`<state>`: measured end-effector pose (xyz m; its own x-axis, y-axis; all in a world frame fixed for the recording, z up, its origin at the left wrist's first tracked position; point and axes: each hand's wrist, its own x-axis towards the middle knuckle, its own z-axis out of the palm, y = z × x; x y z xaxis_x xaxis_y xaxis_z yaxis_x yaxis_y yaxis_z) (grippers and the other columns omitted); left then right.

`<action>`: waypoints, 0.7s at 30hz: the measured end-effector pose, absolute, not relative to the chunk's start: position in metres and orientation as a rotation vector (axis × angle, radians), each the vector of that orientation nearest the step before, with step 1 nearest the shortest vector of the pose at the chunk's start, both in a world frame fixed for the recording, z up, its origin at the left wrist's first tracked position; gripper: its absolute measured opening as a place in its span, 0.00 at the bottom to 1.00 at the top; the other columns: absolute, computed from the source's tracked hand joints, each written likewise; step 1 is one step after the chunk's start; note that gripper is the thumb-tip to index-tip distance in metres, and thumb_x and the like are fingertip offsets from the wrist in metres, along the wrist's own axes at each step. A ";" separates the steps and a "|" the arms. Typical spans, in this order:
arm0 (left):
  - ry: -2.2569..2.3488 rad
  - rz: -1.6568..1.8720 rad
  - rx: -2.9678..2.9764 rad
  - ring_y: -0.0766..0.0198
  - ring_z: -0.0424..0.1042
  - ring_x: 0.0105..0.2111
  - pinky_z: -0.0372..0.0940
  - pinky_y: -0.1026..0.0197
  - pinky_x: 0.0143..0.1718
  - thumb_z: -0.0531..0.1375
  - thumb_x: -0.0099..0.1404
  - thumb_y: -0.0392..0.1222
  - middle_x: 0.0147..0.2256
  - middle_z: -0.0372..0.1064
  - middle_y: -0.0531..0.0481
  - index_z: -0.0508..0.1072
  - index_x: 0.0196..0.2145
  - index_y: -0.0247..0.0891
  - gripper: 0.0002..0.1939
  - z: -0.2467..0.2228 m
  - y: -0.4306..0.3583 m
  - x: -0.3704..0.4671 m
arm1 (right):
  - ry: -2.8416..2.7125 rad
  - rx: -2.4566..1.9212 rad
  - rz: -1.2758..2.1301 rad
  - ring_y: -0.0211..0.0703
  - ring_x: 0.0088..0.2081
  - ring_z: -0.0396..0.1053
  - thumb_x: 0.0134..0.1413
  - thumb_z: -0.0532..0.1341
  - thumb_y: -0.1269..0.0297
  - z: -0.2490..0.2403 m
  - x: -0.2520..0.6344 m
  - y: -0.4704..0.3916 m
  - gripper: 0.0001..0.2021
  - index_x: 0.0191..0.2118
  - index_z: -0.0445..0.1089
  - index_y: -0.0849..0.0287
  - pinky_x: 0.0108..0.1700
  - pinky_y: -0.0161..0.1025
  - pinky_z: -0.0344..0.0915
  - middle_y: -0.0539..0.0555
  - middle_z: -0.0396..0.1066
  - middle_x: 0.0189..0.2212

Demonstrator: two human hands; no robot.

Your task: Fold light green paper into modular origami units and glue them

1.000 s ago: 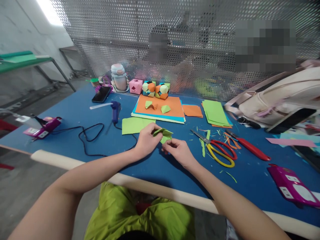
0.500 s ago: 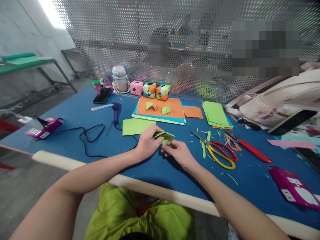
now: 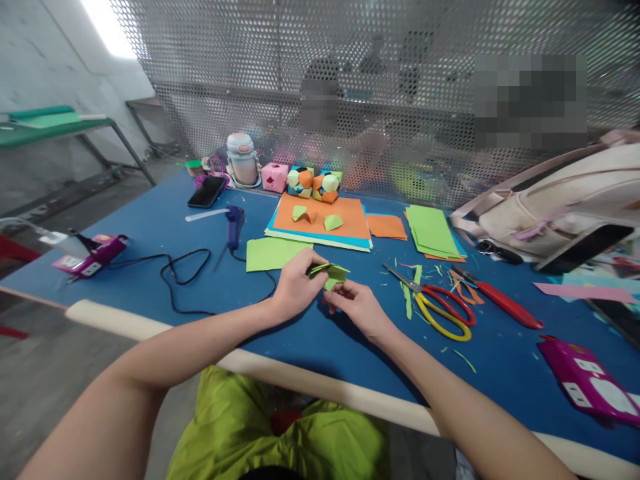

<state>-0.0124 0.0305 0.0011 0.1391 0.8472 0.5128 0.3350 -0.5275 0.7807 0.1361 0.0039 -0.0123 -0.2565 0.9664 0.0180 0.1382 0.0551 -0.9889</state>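
Between my hands, just above the blue table, is a folded piece of green paper. My left hand is closed on it, thumb and fingers pinching its left side. My right hand pinches its lower edge with bent fingers. Beyond them, a small folded green piece and a green-and-orange folded piece lie on a stack of coloured sheets. Green sheets lie beside my left hand. To the right of my right hand are scissors with red and yellow handles, among paper scraps.
A blue glue gun and its black cord lie to the left. Folded paper cubes and a bottle stand at the back. Red-handled pliers, a purple power strip and a backpack are on the right.
The camera view has shifted very slightly. Both hands keep their grip on the folded green paper, with hardly any visible movement.
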 end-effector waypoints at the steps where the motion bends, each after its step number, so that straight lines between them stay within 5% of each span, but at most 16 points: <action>1: 1.142 1.371 1.906 0.68 0.64 0.28 0.59 0.65 0.31 0.53 0.53 0.29 0.27 0.64 0.53 0.67 0.28 0.37 0.06 0.001 0.031 -0.012 | -1.532 -1.151 1.293 0.37 0.24 0.64 0.46 0.62 0.57 -0.011 0.137 0.003 0.11 0.26 0.65 0.60 0.30 0.36 0.61 0.48 0.66 0.19; 7: 1.243 1.252 1.683 0.68 0.62 0.26 0.58 0.65 0.29 0.54 0.53 0.34 0.24 0.63 0.55 0.65 0.25 0.37 0.02 -0.002 0.032 -0.008 | -1.497 -1.224 1.044 0.38 0.25 0.64 0.49 0.59 0.54 -0.010 0.140 0.002 0.14 0.37 0.62 0.59 0.28 0.35 0.61 0.48 0.66 0.23; 21: 1.187 0.966 1.543 0.69 0.57 0.24 0.54 0.66 0.26 0.54 0.47 0.34 0.22 0.57 0.58 0.64 0.26 0.36 0.05 -0.012 0.029 0.000 | -1.719 -1.375 0.513 0.35 0.23 0.56 0.46 0.56 0.67 -0.016 0.147 0.011 0.05 0.23 0.61 0.58 0.28 0.33 0.53 0.46 0.59 0.19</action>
<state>0.0001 0.0290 -0.0117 0.2230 0.9738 0.0444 0.2415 -0.0993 0.9653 0.1469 0.0107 -0.0158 -0.0307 0.9323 0.3605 0.5821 0.3099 -0.7518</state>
